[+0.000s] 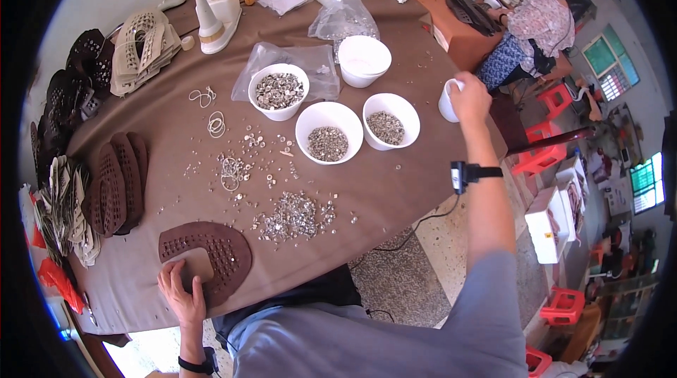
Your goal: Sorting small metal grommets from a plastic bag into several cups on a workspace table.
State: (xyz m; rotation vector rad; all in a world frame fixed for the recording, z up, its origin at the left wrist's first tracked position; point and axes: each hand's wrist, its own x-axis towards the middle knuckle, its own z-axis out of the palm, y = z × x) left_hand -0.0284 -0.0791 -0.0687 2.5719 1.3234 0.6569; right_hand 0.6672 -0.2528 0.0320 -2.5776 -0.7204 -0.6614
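At the table's near left, my left hand (182, 292) lies with fingers stretched over a dark brown, U-shaped shoe upper piece (236, 254) full of small holes. A smooth tan patch (202, 263) shows beside its fingertips. Out at the table's right edge, my right hand (471, 101) grips a small white cup (446, 103) by its rim; what is inside is hidden. A loose pile of shiny metal studs (293, 217) lies right of the shoe piece. White bowls of small metal bits (328, 144), (386, 127) and larger studs (280, 91) stand farther back.
Another white bowl (364, 53) stands behind, near clear plastic bags (345, 18). Rubber bands (216, 123) and scattered studs lie mid-table. Stacked shoe pieces (116, 184) line the left edge. A white glue bottle (210, 25) stands at the back. A person (539, 22) sits at another table.
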